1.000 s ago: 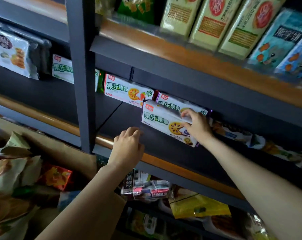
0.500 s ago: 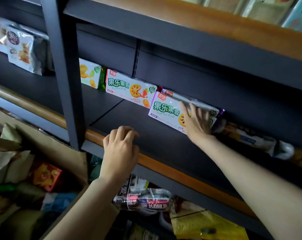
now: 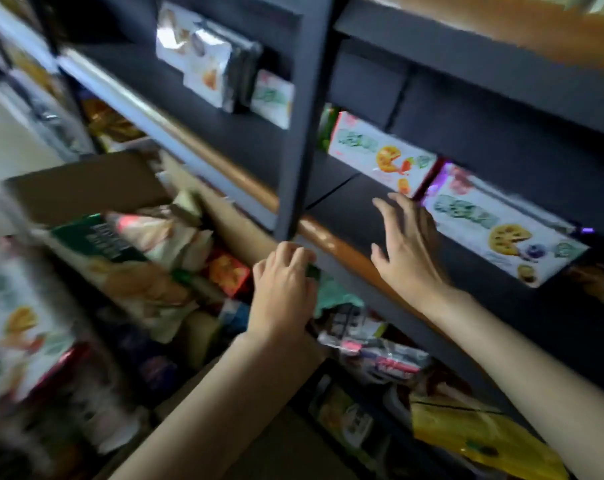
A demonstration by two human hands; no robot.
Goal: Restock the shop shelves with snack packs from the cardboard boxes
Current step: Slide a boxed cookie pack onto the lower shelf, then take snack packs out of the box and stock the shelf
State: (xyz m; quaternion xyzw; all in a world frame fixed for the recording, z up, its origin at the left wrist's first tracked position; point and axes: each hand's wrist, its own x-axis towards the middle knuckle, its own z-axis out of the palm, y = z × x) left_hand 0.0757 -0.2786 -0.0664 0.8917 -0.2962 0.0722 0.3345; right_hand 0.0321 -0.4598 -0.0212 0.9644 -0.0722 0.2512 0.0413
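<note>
A white biscuit box with a blueberry picture (image 3: 494, 230) leans on the dark shelf (image 3: 349, 209) at the right. Beside it to the left stands a second white box with an orange picture (image 3: 380, 154). My right hand (image 3: 407, 247) hovers over the shelf with spread fingers, just left of the blueberry box and apart from it. My left hand (image 3: 283, 289) hangs loosely curled below the shelf's wooden front edge (image 3: 331, 240), holding nothing. A cardboard box (image 3: 86, 188) full of snack packs sits at the lower left.
A dark upright post (image 3: 304, 116) splits the shelf. Silver and white packs (image 3: 207, 64) stand in the left bay. More packs lie on the lower shelf, among them a yellow bag (image 3: 477, 434). A white snack box (image 3: 20, 323) lies at the far left.
My right hand has let go of the blueberry box and drawn back to the left. My left hand has dropped below the shelf edge. The view has swung left and down onto the cardboard box.
</note>
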